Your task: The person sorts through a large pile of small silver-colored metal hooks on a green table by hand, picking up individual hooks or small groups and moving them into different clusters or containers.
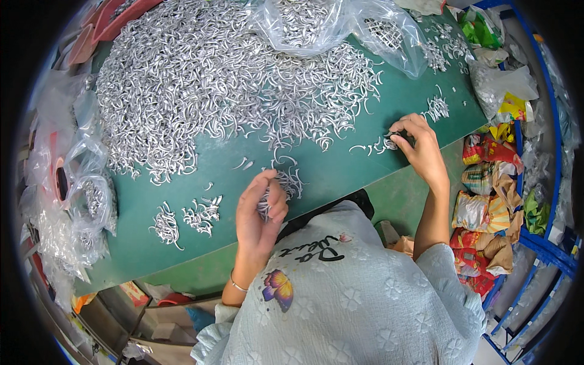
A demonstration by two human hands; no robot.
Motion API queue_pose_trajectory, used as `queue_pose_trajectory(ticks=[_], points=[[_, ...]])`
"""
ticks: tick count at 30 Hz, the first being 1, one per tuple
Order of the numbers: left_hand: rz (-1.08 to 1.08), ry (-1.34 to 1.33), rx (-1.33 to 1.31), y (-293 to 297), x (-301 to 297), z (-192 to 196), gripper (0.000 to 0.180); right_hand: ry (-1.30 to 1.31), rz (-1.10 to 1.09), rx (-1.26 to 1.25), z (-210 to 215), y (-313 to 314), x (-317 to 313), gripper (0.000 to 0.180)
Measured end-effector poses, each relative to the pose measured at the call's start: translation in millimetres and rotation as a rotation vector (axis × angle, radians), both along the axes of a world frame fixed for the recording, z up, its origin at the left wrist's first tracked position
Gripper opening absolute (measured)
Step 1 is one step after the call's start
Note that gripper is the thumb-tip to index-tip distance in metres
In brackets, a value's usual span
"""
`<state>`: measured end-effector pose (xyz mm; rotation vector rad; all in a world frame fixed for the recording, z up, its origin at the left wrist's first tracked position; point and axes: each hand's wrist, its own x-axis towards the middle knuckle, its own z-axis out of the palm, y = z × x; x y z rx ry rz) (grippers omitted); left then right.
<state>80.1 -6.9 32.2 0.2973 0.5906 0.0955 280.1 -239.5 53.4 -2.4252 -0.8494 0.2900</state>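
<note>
A wide heap of small, curved silver metal pieces [231, 79] covers the far part of the green table [340, 167]. My left hand [258, 216] is near the table's front edge, fingers curled around several of these pieces. A small pile of the same pieces [292, 182] lies just beside it. To the right, my right hand [420, 146] is low over the table with thumb and fingertips drawn together. What lies between those fingertips is partly hidden, but a few curved pieces [378, 146] show right next to them.
Two small piles [164, 226] [204, 214] sit to the left, and another pile [437, 108] at the right. Clear plastic bags [389, 36] rest on the far side. Filled bags hang at the left edge [91, 207]. A blue rack [550, 255] and colourful sacks [480, 213] stand at the right.
</note>
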Motion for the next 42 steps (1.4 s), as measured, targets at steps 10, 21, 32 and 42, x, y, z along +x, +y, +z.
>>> queue_pose_trajectory(ticks=[10,21,32,42], points=[[-0.01,0.008,-0.004,0,3,0,0.019,-0.04,0.178,-0.003,-22,35,-22,0.016],[-0.089,0.023,0.004,-7,10,4,0.021,0.609,-0.165,0.403,-20,13,-3,0.016],[-0.156,0.096,0.016,-14,21,12,0.028,0.644,0.016,0.479,4,63,-35,0.009],[-0.297,0.103,-0.118,-27,30,3,0.023,-0.089,-0.181,0.163,-24,59,-24,0.045]])
